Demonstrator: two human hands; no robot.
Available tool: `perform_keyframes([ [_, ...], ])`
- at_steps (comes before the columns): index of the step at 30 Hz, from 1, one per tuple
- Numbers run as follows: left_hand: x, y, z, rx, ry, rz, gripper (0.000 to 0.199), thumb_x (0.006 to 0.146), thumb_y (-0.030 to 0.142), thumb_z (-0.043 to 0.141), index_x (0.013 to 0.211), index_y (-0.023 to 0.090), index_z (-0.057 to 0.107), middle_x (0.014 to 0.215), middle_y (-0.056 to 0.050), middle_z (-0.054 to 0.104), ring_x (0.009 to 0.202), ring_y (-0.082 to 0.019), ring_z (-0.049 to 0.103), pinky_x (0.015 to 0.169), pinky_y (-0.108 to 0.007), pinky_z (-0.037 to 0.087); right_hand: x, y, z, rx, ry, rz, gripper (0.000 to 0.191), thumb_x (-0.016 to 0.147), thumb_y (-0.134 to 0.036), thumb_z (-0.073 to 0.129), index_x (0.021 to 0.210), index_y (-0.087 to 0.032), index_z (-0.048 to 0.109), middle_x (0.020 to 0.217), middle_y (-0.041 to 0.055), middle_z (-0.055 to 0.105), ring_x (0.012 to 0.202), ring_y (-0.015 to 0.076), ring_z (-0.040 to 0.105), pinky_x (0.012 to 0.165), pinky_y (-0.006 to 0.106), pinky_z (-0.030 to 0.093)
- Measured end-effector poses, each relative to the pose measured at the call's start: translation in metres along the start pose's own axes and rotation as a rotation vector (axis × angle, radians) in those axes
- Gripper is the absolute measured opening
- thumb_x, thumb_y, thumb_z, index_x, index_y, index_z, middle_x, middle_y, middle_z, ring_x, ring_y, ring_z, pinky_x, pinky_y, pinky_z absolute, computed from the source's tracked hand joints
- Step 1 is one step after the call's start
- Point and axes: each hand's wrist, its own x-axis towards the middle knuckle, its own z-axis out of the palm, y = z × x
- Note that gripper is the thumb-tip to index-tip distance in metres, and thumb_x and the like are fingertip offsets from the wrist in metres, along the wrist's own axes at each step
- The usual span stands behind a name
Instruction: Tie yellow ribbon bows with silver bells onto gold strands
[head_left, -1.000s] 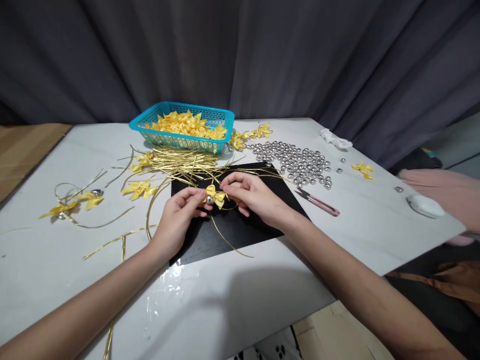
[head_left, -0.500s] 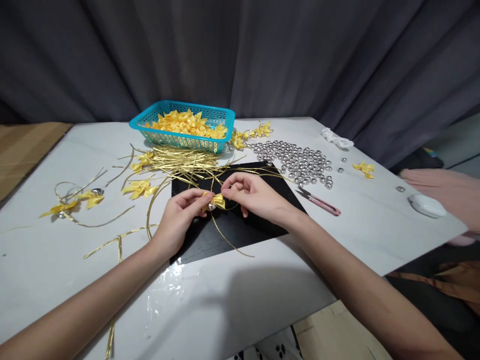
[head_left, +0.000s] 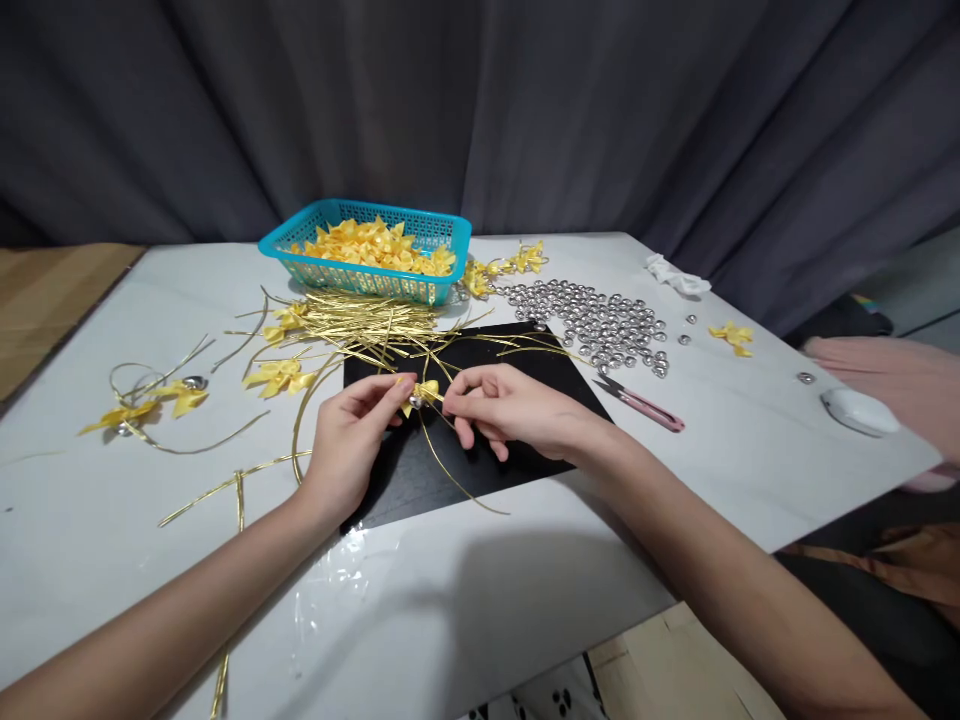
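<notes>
Between my hands, above a black mat (head_left: 450, 470), is a yellow ribbon bow (head_left: 428, 389) with a silver bell (head_left: 415, 401) at its middle. Thumb and fingers of my left hand (head_left: 352, 430) pinch the bow's left side. My right hand (head_left: 499, 408) is closed at the bow's right end, fingertips pinching what looks like its ribbon tail or the gold cord; which one I cannot tell. A thin gold cord (head_left: 450, 463) hangs from the bow and curves down to the right across the mat.
A blue basket (head_left: 360, 269) of yellow bows stands at the back, gold cords (head_left: 367, 320) piled before it. Silver bells (head_left: 600, 320) lie right of centre, near pink-handled thread snips (head_left: 645, 405). Finished-looking bows (head_left: 180, 397) lie left; a white computer mouse (head_left: 859, 411) sits far right.
My right hand has turned and lowered slightly, its fingertips now at the bow's right end. The left hand has shifted a little left, showing more of the bow and bell.
</notes>
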Motion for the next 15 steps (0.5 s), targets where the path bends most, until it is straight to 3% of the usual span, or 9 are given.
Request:
perform_keyframes([
  [6,0.0009,0.0015,0.0005,-0.058,0.035,-0.039,0.019,0.064,0.035,0.079,0.075,0.02,0.074,0.082,-0.002,0.072,0.075,-0.013,0.058,0.065,-0.021,0.045,0.0058,0.0096,0.0106,0.497,-0.19,0.21,0.023,0.092,-0.015,0.042,0.073,-0.011,0.056,0.07,0.0016,0.066,0.033,-0.0013,0.019,0.034,0.01,0.031],
  [8,0.0023,0.0027,0.0007,-0.086,0.017,-0.064,0.019,0.063,0.034,0.08,0.073,0.019,0.073,0.08,-0.001,0.071,0.072,-0.012,0.058,0.064,-0.021,0.045,0.0069,0.011,0.0117,0.581,-0.135,0.184,0.02,0.09,-0.015,0.046,0.075,-0.011,0.059,0.071,0.0001,0.062,0.036,-0.0008,0.022,0.036,0.01,0.033],
  [12,0.0032,0.0047,0.0002,-0.07,-0.104,-0.094,0.021,0.062,0.031,0.08,0.078,0.018,0.073,0.079,-0.003,0.073,0.071,-0.013,0.062,0.065,-0.022,0.046,0.0068,0.0097,0.0096,0.493,0.112,-0.043,0.006,0.081,-0.015,0.059,0.076,-0.013,0.063,0.074,-0.0016,0.058,0.043,0.0012,0.035,0.04,0.013,0.038],
  [15,0.0019,0.0051,-0.0001,-0.044,-0.168,-0.073,0.022,0.063,0.029,0.079,0.08,0.018,0.071,0.081,-0.003,0.073,0.071,-0.014,0.063,0.064,-0.023,0.047,0.0058,0.0073,0.0058,0.41,0.142,-0.103,0.009,0.081,-0.019,0.057,0.075,-0.014,0.061,0.071,-0.0021,0.057,0.043,0.0021,0.037,0.04,0.016,0.038],
])
